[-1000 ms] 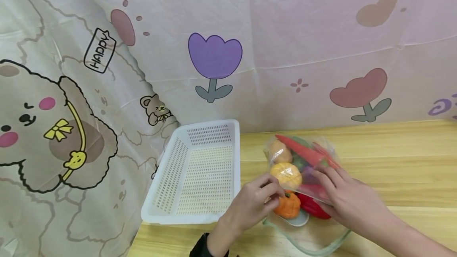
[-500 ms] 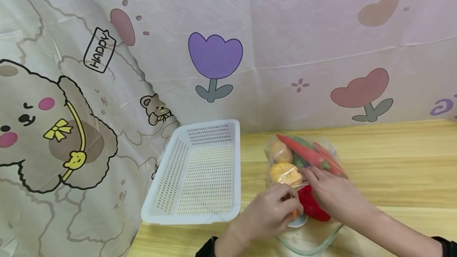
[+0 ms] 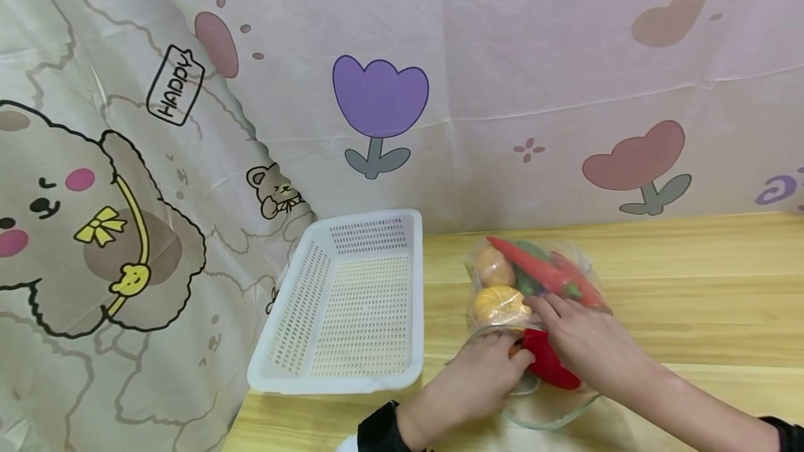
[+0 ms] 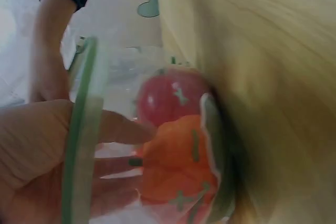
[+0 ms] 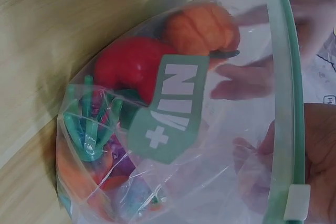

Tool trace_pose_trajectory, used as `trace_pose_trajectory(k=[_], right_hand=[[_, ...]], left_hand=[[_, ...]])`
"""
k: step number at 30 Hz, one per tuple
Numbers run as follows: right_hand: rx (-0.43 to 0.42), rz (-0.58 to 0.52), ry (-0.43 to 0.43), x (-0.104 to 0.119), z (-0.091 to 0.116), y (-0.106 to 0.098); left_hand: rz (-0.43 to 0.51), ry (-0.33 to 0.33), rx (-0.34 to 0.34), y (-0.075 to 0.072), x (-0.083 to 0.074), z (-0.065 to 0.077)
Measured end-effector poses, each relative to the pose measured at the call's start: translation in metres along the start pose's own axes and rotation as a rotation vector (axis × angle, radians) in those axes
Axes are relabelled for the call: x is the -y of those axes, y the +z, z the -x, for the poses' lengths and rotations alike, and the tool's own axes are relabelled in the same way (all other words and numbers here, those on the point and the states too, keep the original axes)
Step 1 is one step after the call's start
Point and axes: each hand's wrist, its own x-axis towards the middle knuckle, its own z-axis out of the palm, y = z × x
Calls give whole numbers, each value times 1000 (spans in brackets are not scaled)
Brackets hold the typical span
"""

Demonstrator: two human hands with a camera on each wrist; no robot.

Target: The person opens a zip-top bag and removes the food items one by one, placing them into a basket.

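A clear zip bag [image 5: 236, 182] with a green-edged mouth lies on the wooden table, filled with toy vegetables. My left hand [image 3: 474, 375] reaches through the mouth, its fingers spread beside a small orange pumpkin [image 5: 202, 27]. In the left wrist view the fingertips [image 4: 142, 134] are right at the pumpkin's surface. My right hand [image 3: 593, 340] holds the bag's upper film near the mouth. Beside the pumpkin sits a red bell pepper [image 3: 549, 361]. Deeper in the bag are a yellow pumpkin [image 3: 499, 304], a red chili pepper [image 3: 530, 264] and a round brownish piece [image 3: 493, 267].
A white perforated plastic basket [image 3: 416, 298] stands to the left of the bag, with nothing in it. Behind the table [image 3: 722, 284] hangs a printed cloth [image 3: 490, 33], and another covers the left side. The bag's white slider [image 5: 297, 202] shows on its edge.
My left hand has moved further into the bag, around the orange pumpkin. My right hand has shifted slightly left with the film, uncovering the red bell pepper more. The bag's mouth edge has moved.
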Motion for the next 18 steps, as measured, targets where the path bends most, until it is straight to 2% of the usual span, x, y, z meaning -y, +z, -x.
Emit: trace_pose_trajectory(k=[6,10,15,18], right_hand=[[-21,21,-26,2,1,3],[-62,37,-45,2,1,6],[-28,29,-39,2,2,5],[-7,27,-38,2,2,4]], left_hand=[[-3,-22,104,13,-5,1],[-32,-17,126,21,-7,1],[-14,-3,159,24,-8,-3],[45,23,192,25,-6,-6]])
